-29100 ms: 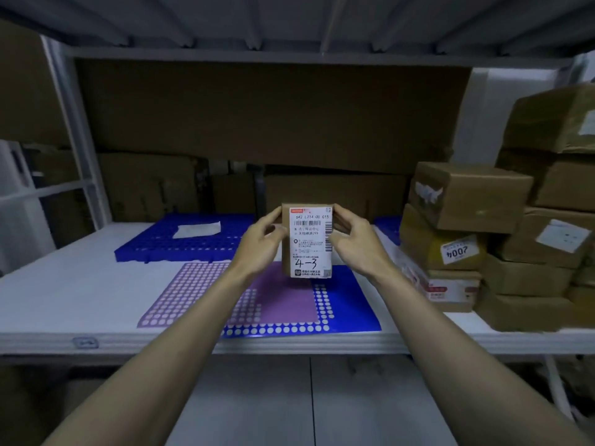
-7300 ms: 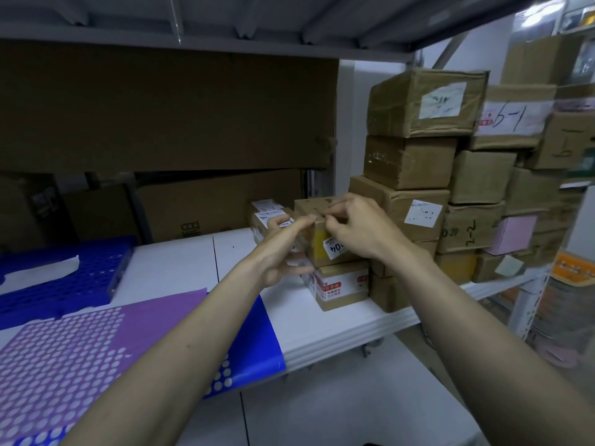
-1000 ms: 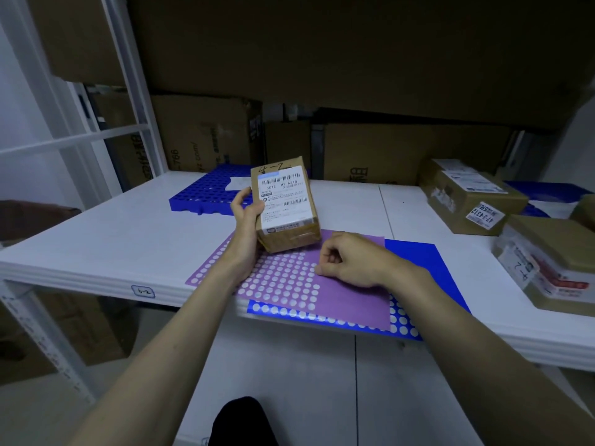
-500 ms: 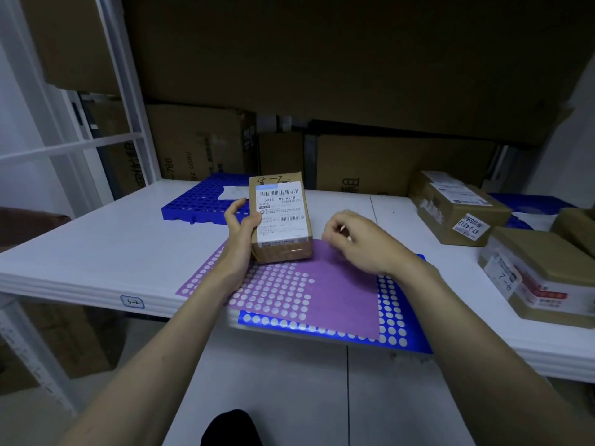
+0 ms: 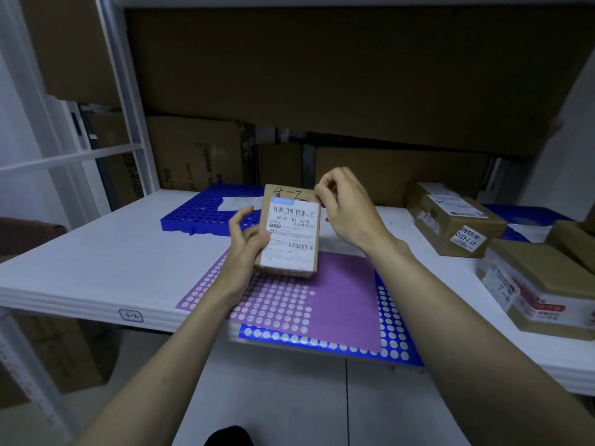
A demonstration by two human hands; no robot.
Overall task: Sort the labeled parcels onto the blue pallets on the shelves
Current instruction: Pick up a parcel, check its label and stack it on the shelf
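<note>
Both hands on parcel (image 5: 291,231); right fingers (image 5: 322,189) hide top corner.

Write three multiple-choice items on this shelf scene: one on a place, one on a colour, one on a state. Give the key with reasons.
1. The held parcel is above:
A. the purple sheet
B. the floor
C. the stacked boxes at right

2. The pallet at the back of the shelf is:
A. red
B. blue
C. green

3. The right hand is:
A. flat on the shelf
B. pinching the parcel's top corner
C. out of view

Key: 1 A, the parcel's lower end overlaps the sheet. 2 B, its perforated grid is blue. 3 B, its fingertips meet the corner while the left hand grips the side.
</note>
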